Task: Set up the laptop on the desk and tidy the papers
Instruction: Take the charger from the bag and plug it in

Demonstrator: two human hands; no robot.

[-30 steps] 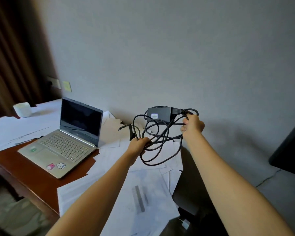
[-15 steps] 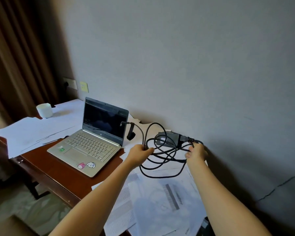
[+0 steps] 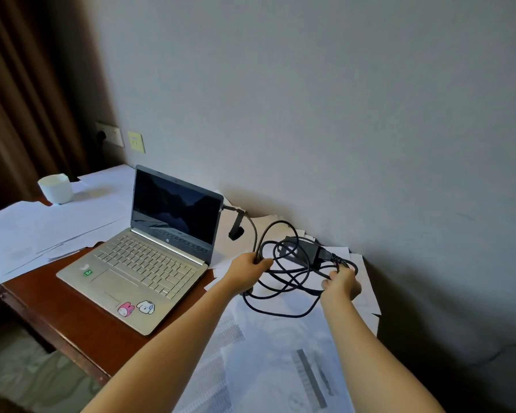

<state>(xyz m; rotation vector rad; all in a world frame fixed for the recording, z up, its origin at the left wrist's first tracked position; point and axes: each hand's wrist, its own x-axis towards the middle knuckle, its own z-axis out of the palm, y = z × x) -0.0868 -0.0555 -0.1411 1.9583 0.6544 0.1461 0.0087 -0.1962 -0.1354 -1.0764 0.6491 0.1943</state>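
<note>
Left hand (image 3: 252, 267) gripping charger cable (image 3: 280, 314) loops, right hand (image 3: 341, 282) pinching one strand, both near desk (image 3: 72, 317) far-right corner, wall (image 3: 310, 114) standing close behind; papers (image 3: 280, 368) covering surface beside open laptop (image 3: 149, 263).

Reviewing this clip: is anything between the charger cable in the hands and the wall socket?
Yes. The open laptop stands between the charger cable, gripped by the left hand and right hand, and the wall socket at back left; its raised screen crosses the direct line.

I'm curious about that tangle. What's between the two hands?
Head view: loops of the black charger cable run between the left hand and right hand, over the papers.
</note>
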